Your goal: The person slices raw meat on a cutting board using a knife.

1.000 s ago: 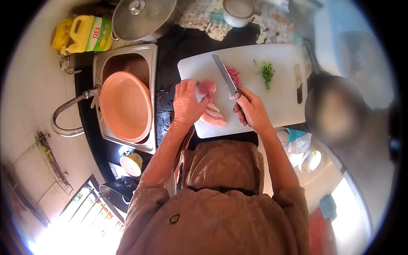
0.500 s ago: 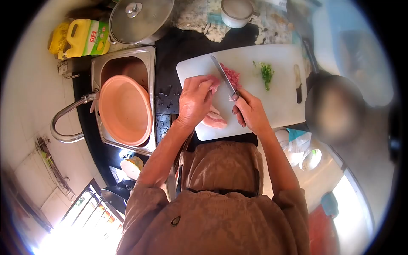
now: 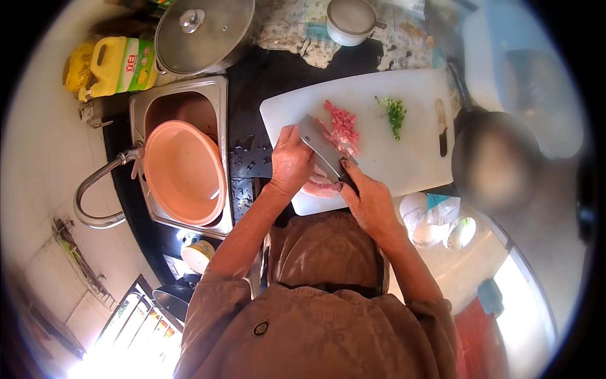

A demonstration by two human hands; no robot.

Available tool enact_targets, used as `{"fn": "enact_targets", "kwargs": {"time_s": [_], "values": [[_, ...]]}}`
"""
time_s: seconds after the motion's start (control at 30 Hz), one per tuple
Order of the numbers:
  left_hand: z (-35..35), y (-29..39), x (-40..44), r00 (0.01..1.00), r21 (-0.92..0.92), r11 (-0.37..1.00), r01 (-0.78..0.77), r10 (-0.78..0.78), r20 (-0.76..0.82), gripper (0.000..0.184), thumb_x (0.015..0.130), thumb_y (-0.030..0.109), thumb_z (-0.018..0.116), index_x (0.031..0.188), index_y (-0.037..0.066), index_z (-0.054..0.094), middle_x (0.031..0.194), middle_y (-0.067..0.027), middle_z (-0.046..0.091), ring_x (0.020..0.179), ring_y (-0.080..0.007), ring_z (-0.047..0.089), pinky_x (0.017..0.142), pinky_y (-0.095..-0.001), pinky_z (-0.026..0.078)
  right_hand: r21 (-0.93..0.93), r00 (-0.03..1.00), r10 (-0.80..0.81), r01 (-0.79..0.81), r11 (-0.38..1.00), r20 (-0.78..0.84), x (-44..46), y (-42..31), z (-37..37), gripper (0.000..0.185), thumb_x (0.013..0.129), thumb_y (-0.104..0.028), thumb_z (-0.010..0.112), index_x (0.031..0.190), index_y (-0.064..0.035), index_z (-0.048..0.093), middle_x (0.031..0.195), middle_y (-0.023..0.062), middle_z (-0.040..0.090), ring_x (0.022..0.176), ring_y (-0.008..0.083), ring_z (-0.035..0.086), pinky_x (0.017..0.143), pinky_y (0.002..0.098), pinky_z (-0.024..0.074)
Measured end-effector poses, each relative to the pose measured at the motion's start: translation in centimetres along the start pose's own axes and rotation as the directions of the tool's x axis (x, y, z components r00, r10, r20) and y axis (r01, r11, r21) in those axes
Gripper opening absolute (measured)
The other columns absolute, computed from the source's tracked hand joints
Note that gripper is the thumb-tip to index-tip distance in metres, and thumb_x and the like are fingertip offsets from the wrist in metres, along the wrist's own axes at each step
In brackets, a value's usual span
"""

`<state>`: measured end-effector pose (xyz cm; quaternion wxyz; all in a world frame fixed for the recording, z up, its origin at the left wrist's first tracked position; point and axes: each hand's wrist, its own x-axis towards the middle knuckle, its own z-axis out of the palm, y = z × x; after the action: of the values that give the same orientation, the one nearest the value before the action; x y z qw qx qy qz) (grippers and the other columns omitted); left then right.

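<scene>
My right hand [image 3: 369, 199] is closed on the handle of a cleaver [image 3: 325, 144], its broad blade slanting up and left across the white cutting board [image 3: 398, 170]. At the blade's left side my left hand [image 3: 292, 161] is curled on a piece of pork [image 3: 320, 183], fingertips partly hidden. Pale fat and pink flesh show between that hand and the blade. Beyond the cleaver lies a heap of chopped red meat [image 3: 343, 126]. Farther right on the board sits a small pile of chopped greens [image 3: 395, 115].
Left of the board, an orange basin [image 3: 183, 174] stands in a steel sink [image 3: 221, 101] under a curved faucet [image 3: 95, 218]. A lidded pot [image 3: 205, 35], a yellow oil jug [image 3: 117, 66] and a small white pot [image 3: 350, 28] stand behind. A wok [image 3: 499, 161] is at right.
The cleaver has turned from edge-on to showing its broad face, and its tip has come lower, close to my left hand. The chopped meat is now more exposed. The view has shifted slightly.
</scene>
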<state>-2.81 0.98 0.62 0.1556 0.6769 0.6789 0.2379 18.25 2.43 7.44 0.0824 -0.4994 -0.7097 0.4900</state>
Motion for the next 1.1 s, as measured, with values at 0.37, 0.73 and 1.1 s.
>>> {"fn": "enact_targets", "kwargs": {"time_s": [0.37,0.73,1.1], "values": [[0.5,0.4,-0.1,0.999,-0.007,0.999,0.045,-0.045,-0.002,0.034,0.068,0.003,0.072,0.101,0.006,0.075,0.111,-0.0099,0.067,0.101,-0.0357,0.062,0.085,-0.0427,0.057,0.02,1.0,-0.005,0.005,1.0,0.008,3.6,-0.9,0.4,0.043,0.096,-0.022,0.063,0.135,-0.0046,0.06,0.094,0.0253,0.071,0.086,0.0453,0.068,0.076,0.0537,0.0538],[0.1,0.9,-0.6,0.997,-0.042,0.996,0.076,-0.076,0.006,0.032,0.068,0.004,0.074,0.099,0.006,0.075,0.11,-0.0108,0.067,0.103,-0.0378,0.062,0.088,-0.0453,0.056,0.002,0.997,-0.072,0.072,0.997,-0.023,2.4,-0.5,0.7,0.039,0.097,-0.021,0.063,0.134,-0.0065,0.06,0.094,0.0256,0.071,0.087,0.0455,0.069,0.076,0.0533,0.0543],[0.2,0.9,-0.7,0.998,-0.023,0.998,0.062,-0.062,-0.026,0.039,0.068,0.004,0.076,0.108,0.007,0.075,0.118,-0.0104,0.068,0.105,-0.0369,0.062,0.088,-0.0437,0.057,0.007,0.998,-0.01,0.009,1.0,0.058,2.7,-0.8,-0.2,0.043,0.097,-0.02,0.066,0.136,-0.002,0.061,0.102,0.0272,0.07,0.092,0.0479,0.067,0.08,0.0501,0.0541]]}}
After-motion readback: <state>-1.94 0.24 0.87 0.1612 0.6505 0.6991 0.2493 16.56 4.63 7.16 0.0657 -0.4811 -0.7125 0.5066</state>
